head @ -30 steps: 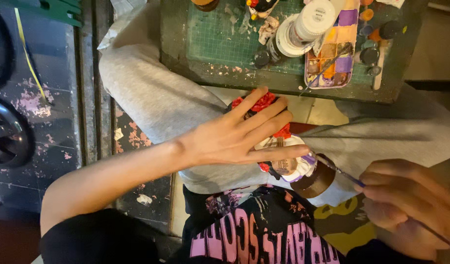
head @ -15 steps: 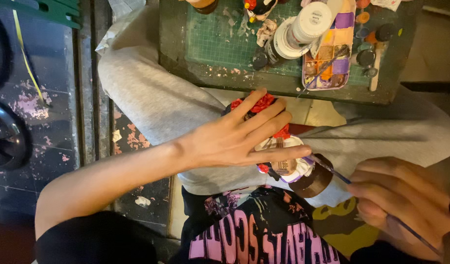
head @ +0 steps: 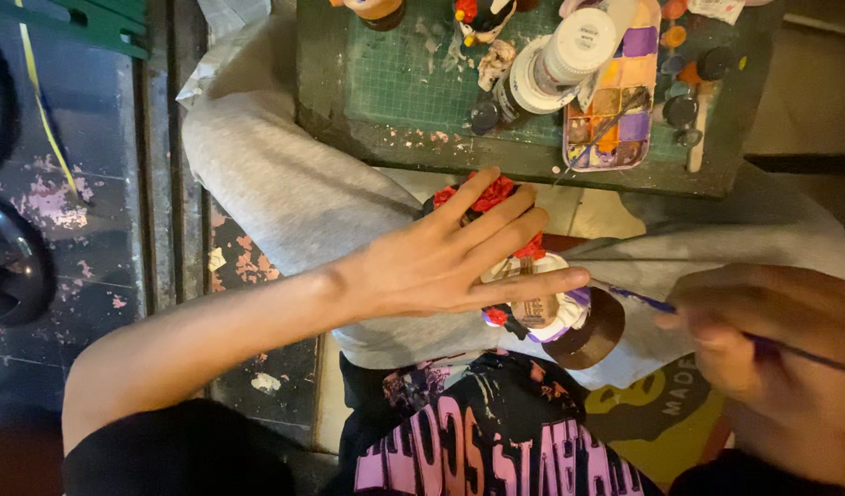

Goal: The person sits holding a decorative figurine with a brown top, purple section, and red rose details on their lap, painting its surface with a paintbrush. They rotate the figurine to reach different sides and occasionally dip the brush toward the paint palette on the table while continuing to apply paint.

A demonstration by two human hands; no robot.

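Head view: the left hand lies flat, fingers spread, over a small painted figurine with red flowers, white body and brown round base, resting on the grey-clothed lap. The right hand pinches a thin purple-tipped paintbrush, its tip just beside the figurine's base. Above, a rectangular plastic paint palette sits on the green gridded counter.

Light: dim, warm indoor light, brightest on the pale grey cloth.
Shadows: deep at the left edge and bottom corners.
Blur: the right hand is soft; the outstretched left hand is sharper.
Glare: none.
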